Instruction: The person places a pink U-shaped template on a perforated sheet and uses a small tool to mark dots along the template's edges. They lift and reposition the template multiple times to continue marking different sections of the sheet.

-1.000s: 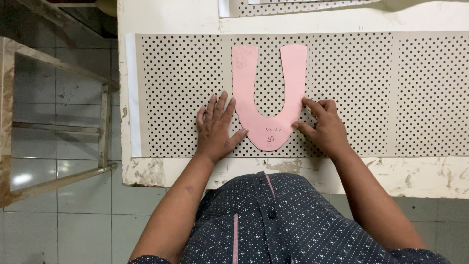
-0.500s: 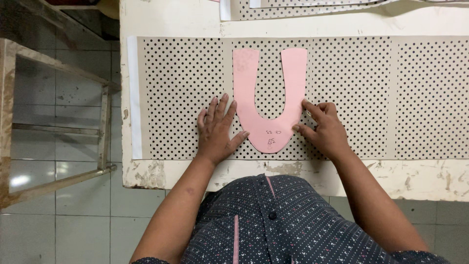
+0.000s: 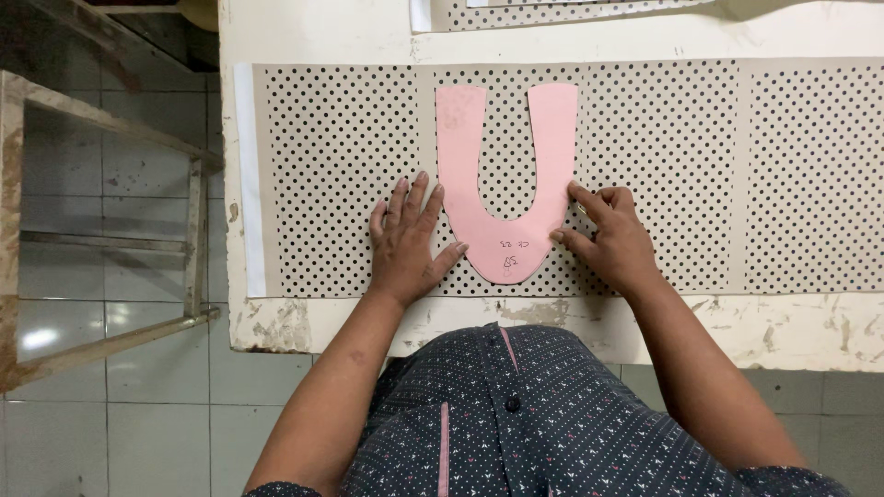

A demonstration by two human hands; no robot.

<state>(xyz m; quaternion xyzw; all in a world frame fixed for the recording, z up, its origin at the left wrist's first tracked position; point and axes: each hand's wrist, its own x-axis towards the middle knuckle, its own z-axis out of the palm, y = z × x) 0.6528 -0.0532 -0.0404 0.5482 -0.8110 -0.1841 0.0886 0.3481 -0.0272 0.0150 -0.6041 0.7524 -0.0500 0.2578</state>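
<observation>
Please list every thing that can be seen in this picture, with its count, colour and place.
Pink U-shaped flat template: one, pink, lying on the perforated sheet, arms pointing away from the person.
Beige perforated sheet with black dots: one, beige, spread across the table.
Second perforated sheet: one, beige, at the far table edge, partly in view.
White worn table: one, white, paint chipped at the near edge.
Rusty metal frame: one, brownish, left, on grey tiles.
Left hand: flat, beside the template.
Right hand: fingertips on the template's edge.

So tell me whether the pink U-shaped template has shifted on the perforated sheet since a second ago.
No clear shift: the pink U-shaped template keeps its place on the beige perforated sheet, bend near the sheet's near edge.
</observation>
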